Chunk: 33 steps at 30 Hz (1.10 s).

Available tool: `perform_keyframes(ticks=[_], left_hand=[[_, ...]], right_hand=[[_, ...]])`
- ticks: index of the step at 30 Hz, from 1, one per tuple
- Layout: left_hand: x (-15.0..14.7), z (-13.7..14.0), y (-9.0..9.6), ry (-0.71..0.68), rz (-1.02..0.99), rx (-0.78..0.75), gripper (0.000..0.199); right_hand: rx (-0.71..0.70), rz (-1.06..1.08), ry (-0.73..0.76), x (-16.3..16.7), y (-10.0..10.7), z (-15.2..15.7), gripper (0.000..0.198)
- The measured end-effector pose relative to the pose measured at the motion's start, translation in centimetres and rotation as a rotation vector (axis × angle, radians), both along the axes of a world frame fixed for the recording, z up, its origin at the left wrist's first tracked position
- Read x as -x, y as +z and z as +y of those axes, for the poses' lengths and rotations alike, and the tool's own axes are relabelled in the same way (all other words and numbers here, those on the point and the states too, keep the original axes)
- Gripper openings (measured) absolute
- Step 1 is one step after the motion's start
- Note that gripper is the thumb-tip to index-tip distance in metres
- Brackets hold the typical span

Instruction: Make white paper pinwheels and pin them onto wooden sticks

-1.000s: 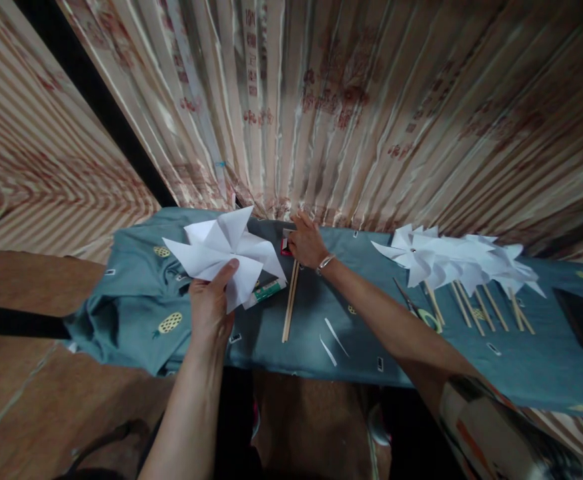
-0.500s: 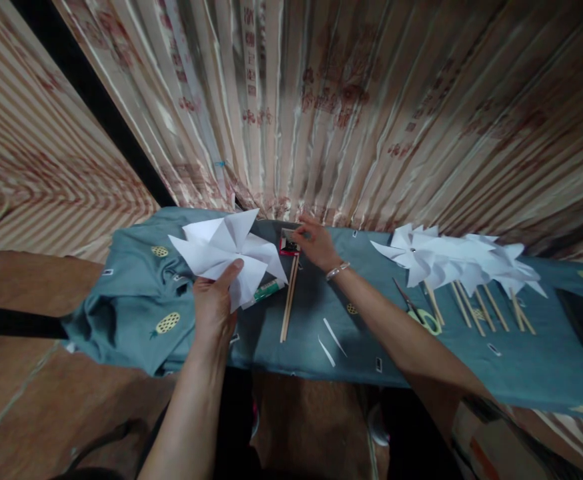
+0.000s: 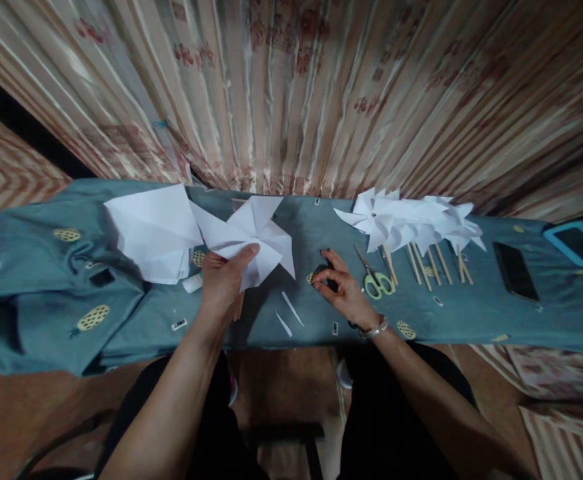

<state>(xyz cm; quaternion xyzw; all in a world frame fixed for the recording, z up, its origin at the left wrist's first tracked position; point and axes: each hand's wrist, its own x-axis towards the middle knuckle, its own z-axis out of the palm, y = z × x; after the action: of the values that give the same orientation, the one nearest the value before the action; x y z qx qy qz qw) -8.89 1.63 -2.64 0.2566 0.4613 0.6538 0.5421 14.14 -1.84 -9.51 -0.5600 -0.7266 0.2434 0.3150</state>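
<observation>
A white paper pinwheel (image 3: pixel 266 230) is pinched in my left hand (image 3: pixel 226 277), the thumb pressed near its folded centre. My right hand (image 3: pixel 344 293) is above the cloth, thumb and index finger together in a pinch; whatever is between them is too small to make out. Two thin paper slivers (image 3: pixel 291 308) lie between my hands. Wooden sticks (image 3: pixel 239 305) show partly below the pinwheel, which hides the rest of them. Close to my right hand lie scissors (image 3: pixel 378 285) with pale green handles.
White paper sheets (image 3: pixel 154 230) lie at left. Beyond the scissors, overlapping finished pinwheels (image 3: pixel 411 217) rest with several sticks (image 3: pixel 436 263). A black phone (image 3: pixel 515 270) and a blue-framed tablet (image 3: pixel 579 241) lie at right. A curtain (image 3: pixel 281 100) hangs behind the cloth-covered table (image 3: pixel 321 227).
My right hand has drawn back from the small red box towards me, fingers still pinched. The pinwheel in my left hand now covers the box's place. The view has turned right.
</observation>
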Motion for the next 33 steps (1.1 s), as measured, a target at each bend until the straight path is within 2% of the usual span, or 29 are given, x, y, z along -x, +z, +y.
perform_keyframes(ticks=[5, 11, 17, 24, 29, 33], left_hand=[[-2.4, 0.6, -0.6, -0.043, 0.024, 0.04, 0.023], [-4.0, 1.2, -0.8, -0.083, 0.039, 0.059, 0.022], [-4.4, 1.1, -1.3, -0.121, 0.101, 0.045, 0.016], [-4.2, 0.8, -1.2, -0.176, 0.084, 0.068, 0.016], [-4.1, 0.7, -1.4, -0.175, 0.08, 0.058, 0.019], [-4.2, 0.7, -1.9, -0.174, 0.15, 0.031, 0.019]], right_hand=[[-0.034, -0.03, -0.017, -1.5, 0.4, -0.2, 0.01], [-0.135, -0.14, -0.052, -1.4, 2.6, -1.1, 0.021], [-0.145, -0.389, 0.029, 0.4, 3.3, -1.4, 0.022], [-0.146, -0.552, 0.103, 1.1, 3.3, -0.9, 0.021], [-0.167, -0.474, 0.101, 0.4, 3.7, -1.1, 0.023], [-0.074, -0.31, 0.03, -0.6, 4.7, -1.4, 0.018]])
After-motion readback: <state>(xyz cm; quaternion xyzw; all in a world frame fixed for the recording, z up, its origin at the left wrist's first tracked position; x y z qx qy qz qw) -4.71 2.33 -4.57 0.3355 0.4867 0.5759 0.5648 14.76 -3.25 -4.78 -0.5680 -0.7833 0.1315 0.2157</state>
